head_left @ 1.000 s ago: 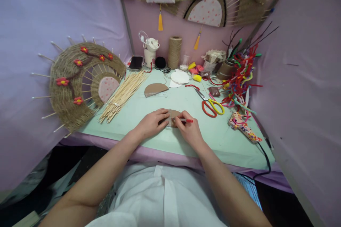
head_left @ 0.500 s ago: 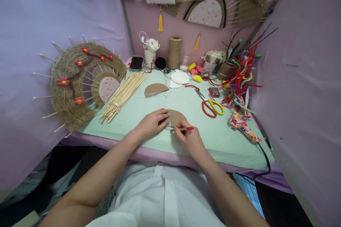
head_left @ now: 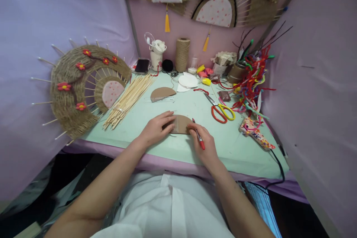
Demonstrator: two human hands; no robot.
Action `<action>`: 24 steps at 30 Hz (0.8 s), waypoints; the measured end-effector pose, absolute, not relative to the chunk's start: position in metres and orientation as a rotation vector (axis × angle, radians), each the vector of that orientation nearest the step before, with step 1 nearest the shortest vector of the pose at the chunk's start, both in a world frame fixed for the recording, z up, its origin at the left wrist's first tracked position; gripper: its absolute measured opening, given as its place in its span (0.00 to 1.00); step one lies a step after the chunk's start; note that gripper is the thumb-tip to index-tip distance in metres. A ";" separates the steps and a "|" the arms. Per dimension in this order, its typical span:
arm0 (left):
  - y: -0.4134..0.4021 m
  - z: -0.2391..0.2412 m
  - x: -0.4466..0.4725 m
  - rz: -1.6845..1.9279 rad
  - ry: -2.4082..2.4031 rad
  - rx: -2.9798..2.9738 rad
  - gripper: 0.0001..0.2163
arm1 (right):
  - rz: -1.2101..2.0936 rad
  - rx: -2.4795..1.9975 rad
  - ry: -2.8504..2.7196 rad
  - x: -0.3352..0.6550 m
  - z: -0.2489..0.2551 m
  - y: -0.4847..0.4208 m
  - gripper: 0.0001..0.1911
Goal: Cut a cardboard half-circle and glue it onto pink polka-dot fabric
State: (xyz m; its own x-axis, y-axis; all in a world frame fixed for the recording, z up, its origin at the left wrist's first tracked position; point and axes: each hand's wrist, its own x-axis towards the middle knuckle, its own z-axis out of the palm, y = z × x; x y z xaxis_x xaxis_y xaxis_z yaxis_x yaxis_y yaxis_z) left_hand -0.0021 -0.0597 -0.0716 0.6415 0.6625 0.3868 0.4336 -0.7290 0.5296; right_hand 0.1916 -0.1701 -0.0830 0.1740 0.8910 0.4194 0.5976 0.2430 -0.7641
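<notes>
From my remote seat I am seeing the half-round cardboard (head_left: pixel 184 123) lying left of the scissors (head_left: pixel 222 113) and nearer the body, with the left hand's (head_left: pixel 156 128) half-spread fingers pressing its left part and a clear ruler (head_left: pixel 176 124). The right hand (head_left: pixel 207 143) is holding a pen (head_left: pixel 198 136) in curled fingers, touching the cardboard's right edge. I am judging it light, stiff but creasable, and preferring its rim for holding.
</notes>
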 end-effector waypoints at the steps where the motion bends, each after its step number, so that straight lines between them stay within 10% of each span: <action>1: -0.059 -0.071 -0.003 0.853 0.889 2.432 0.17 | 0.348 -1.451 -1.535 0.191 -0.086 -0.170 0.12; 24: -0.056 -0.072 0.000 0.608 1.108 2.534 0.43 | 0.275 -1.497 -1.535 0.189 -0.088 -0.171 0.11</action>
State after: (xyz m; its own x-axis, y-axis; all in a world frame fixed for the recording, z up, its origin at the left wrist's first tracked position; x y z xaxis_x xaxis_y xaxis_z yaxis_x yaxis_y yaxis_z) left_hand -0.0001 -0.0561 -0.0715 0.6110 0.7491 0.2559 0.6184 -0.6535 0.4366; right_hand 0.1891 -0.1710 -0.0878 0.1894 0.8716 0.4522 0.6600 0.2280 -0.7158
